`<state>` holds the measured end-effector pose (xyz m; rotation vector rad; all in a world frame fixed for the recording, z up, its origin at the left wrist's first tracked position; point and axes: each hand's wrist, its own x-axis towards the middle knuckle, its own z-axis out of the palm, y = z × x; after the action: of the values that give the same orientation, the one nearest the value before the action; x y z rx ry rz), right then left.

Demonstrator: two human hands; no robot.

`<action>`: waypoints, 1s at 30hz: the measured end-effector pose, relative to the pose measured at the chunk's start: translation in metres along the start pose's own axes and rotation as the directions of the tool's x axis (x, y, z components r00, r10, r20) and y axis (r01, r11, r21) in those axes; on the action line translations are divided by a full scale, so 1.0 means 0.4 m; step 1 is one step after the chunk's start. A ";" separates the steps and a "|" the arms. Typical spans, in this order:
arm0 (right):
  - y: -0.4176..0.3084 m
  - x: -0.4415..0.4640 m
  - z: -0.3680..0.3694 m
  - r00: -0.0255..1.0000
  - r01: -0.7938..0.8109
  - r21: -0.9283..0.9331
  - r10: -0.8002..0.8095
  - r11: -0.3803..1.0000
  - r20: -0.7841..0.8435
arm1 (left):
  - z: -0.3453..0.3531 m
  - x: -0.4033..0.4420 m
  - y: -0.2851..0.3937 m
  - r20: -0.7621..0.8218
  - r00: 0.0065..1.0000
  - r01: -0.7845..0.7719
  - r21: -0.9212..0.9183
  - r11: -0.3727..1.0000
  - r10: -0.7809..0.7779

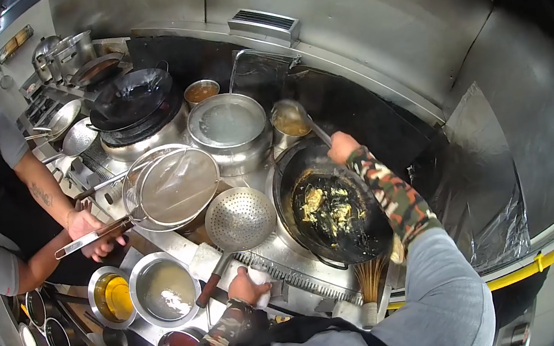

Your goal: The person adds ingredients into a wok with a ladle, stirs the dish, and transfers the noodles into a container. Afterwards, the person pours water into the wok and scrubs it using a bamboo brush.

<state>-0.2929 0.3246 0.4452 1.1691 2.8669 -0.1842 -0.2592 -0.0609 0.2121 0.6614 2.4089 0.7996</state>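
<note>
Your right arm (395, 192) crosses wok's (288, 196) right edge; right grip (342, 148) closed round ladle (318, 131), long axis slanting far-left; left grip (242, 288), wok's near-left, curled on cloth (257, 274).

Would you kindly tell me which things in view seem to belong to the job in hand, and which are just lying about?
Seemingly in the job:
ladle, in the right hand
small metal pot at the ladle's head
front wok with yellow pieces
white cloth at the left hand

Apparently just lying about:
perforated scoop
bristle brush
rear wok
</note>
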 end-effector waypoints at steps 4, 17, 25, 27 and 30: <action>-0.037 -0.019 0.079 0.991 -0.028 0.672 -0.067 0.740 0.115 | 0.012 0.013 -0.008 -0.049 0.999 -0.002 0.019 1.000 0.003; -0.108 -0.041 0.166 0.621 -0.778 0.463 -0.632 -0.425 0.464 | -0.036 -0.269 -0.064 0.613 0.770 0.223 -0.519 0.825 0.177; 0.181 -0.440 -0.037 0.644 -0.764 0.326 -0.674 -0.556 0.361 | 0.671 -0.300 -0.172 0.730 0.674 0.376 -0.211 0.902 -0.111; 0.266 -0.520 -0.043 0.611 -0.786 0.391 -0.699 -0.480 0.370 | 0.856 -0.295 -0.149 0.729 0.676 0.456 -0.303 0.837 -0.104; 0.313 -0.653 -0.067 0.625 -0.780 0.452 -0.524 -0.432 0.578 | 1.026 -0.311 -0.065 0.842 0.512 0.851 -0.524 -0.028 -0.169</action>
<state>-0.0185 0.2353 0.4813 0.8820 0.6229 -2.7994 0.0726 0.0115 -0.0509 -0.6045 0.9273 1.2147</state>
